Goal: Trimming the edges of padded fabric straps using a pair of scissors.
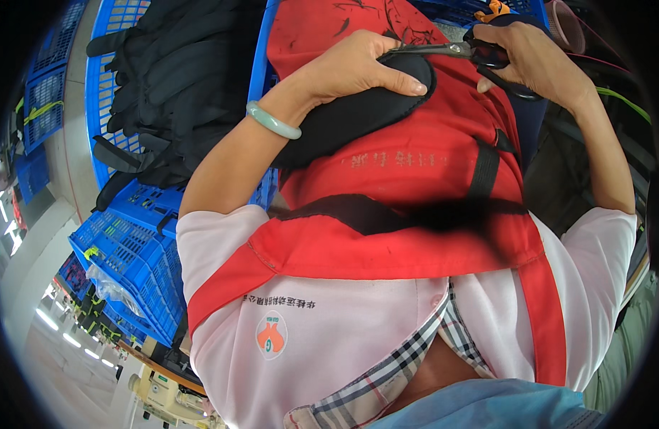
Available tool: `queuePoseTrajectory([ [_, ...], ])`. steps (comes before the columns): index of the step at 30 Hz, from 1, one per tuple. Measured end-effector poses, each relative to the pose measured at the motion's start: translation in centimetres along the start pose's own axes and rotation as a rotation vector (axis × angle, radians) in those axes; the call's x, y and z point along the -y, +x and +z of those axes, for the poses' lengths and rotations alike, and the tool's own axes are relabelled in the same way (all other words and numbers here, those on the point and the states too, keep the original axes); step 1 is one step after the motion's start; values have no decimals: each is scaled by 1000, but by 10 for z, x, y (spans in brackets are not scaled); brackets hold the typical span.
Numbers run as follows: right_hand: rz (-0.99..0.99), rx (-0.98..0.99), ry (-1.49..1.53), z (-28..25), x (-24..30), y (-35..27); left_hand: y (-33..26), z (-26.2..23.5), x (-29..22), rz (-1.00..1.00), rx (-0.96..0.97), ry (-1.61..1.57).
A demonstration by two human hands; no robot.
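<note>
My left hand (369, 68) pinches a black padded fabric piece (351, 118) with a rounded, stitched end, thumb on top and fingers curled at its far edge. The piece lies over the red apron (408, 157) on my lap. In my right hand (526, 61) is a pair of scissors (454, 49) with black handles. Their blades point left and reach the edge of the piece beside my left fingers. Whether the blades are parted I cannot make out. Dark thread scraps (404, 28) are scattered on the apron beyond my hands.
At my left a blue plastic crate (100, 79) holds a heap of similar black pieces (175, 79). More blue crates (140, 236) stand nearer on that side. Another blue crate edge (519, 7) shows at the far right, by a pinkish mesh basket (564, 27).
</note>
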State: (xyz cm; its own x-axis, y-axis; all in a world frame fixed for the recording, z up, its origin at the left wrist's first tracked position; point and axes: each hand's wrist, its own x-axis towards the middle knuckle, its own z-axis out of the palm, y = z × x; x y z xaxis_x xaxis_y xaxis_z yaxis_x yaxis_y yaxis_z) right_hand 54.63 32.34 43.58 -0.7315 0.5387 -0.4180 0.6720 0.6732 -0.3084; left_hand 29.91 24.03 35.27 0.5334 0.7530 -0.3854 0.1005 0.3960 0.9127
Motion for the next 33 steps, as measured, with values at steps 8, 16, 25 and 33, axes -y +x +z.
queuePoseTrajectory([
  [8,-100,52,330,24,-40,19,2,-6,-5,25,10,9],
  [16,49,10,1393,77,23,64,-6,-21,-8,327,-282,391],
  [25,-92,-481,1615,34,51,59,-68,32,-30,238,-306,67],
  [33,7,-364,1438,61,66,56,-8,-6,2,506,-499,-755],
])
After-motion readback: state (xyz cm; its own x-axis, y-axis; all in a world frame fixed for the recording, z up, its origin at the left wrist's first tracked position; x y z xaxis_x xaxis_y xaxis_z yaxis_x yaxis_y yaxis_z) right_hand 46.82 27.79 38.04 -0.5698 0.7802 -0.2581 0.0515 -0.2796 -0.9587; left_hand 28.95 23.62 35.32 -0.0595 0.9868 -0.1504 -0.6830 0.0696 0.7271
